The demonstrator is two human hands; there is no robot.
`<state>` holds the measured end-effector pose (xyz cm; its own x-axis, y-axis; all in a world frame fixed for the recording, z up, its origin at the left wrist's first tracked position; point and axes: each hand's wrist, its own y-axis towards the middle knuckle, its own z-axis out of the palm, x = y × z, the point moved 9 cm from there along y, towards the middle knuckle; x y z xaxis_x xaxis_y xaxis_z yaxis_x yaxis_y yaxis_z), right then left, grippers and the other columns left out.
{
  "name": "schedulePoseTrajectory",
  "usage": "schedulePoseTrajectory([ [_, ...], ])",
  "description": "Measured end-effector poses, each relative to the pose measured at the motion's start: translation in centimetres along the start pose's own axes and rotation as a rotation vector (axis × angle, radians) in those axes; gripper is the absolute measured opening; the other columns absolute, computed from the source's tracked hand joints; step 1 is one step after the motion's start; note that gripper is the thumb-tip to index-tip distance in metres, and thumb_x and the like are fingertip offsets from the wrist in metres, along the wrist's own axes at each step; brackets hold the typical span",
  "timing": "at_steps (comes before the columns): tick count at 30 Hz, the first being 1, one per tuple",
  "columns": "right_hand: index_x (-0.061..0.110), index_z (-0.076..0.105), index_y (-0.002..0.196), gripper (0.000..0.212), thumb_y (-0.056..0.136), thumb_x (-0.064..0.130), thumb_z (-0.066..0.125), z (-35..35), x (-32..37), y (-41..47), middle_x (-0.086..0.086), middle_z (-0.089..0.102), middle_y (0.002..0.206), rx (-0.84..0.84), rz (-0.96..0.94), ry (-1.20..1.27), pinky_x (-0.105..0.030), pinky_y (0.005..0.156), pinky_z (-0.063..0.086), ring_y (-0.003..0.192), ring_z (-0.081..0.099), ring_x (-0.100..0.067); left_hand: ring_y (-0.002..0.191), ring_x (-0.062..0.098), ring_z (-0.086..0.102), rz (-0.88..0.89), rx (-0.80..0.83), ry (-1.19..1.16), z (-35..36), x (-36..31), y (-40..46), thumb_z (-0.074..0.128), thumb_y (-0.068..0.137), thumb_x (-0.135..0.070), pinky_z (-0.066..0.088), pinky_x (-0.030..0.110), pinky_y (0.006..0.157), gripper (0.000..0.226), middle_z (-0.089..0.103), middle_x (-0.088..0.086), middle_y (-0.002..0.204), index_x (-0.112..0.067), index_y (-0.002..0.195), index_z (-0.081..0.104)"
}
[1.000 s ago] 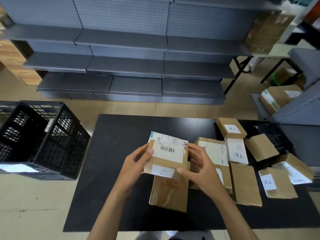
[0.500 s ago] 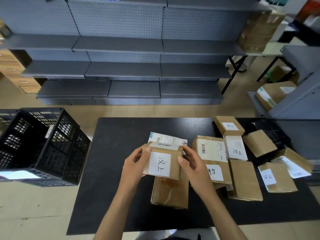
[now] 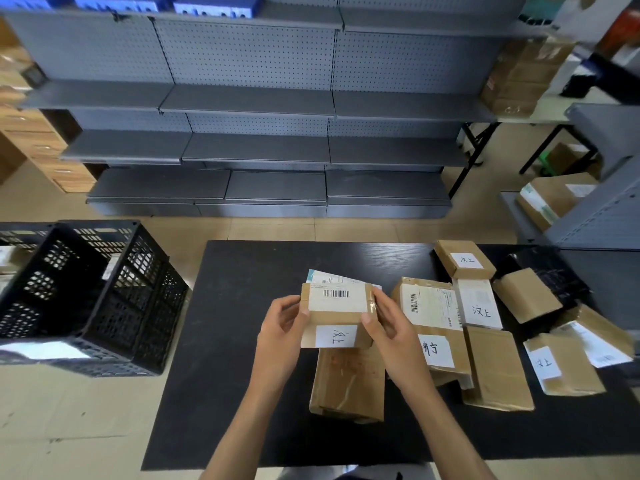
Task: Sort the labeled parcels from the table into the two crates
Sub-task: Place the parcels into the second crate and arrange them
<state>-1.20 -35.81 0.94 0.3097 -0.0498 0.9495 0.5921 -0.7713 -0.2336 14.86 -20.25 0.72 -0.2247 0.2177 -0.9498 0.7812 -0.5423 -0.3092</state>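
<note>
I hold a small cardboard parcel above the black table. Its top carries a barcode label and its near face a white handwritten label. My left hand grips its left side and my right hand grips its right side. A white envelope lies just behind it and a brown parcel lies under it. Several labeled parcels are spread over the table's right half. A black crate stands on the floor to the left, with a second crate partly cut off behind it.
Grey empty shelving runs along the back. More cardboard boxes sit on a shelf at the right, and a black bag lies at the table's right end. A wooden drawer unit stands at the far left.
Between my hands the parcel tipped so its handwritten label faced me, then tipped back; now the barcode top and the label face both show. The camera tilted upward.
</note>
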Motion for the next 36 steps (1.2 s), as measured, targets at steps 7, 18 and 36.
schedulePoseTrajectory([
  [7,0.039,0.036,0.15,0.072,0.094,0.011,0.072,-0.6,-1.4,0.1,0.044,0.053,0.116,-0.008,0.046,-0.055,-0.001,0.079,0.046,0.104,0.052,0.028,0.119,-0.014,0.057,0.092,0.069,0.072,0.8,-0.4,-0.4,0.058,0.105,-0.012,0.048,0.005,0.088,0.036,0.065,-0.025,0.128,-0.035,0.132,0.058],
  [18,0.043,0.061,0.133,0.046,0.092,0.032,0.074,-2.4,-1.1,0.2,0.022,0.065,0.13,-0.088,0.008,0.018,-0.033,0.101,0.052,0.122,0.058,-0.003,0.113,-0.002,0.067,0.13,0.015,-0.072,1.0,-0.8,-0.9,0.062,0.102,-0.011,0.054,0.014,0.085,0.024,0.075,-0.016,0.119,-0.019,0.124,0.069],
  [36,0.03,0.068,0.127,0.033,0.094,0.023,0.071,-5.0,-1.0,-1.1,0.017,0.071,0.124,-0.182,-0.054,0.144,-0.031,0.099,0.054,0.119,0.063,0.0,0.118,0.005,0.068,0.174,0.03,-0.154,3.5,-0.8,-1.6,0.069,0.099,-0.014,0.055,0.016,0.089,0.038,0.074,-0.009,0.127,-0.017,0.136,0.065],
])
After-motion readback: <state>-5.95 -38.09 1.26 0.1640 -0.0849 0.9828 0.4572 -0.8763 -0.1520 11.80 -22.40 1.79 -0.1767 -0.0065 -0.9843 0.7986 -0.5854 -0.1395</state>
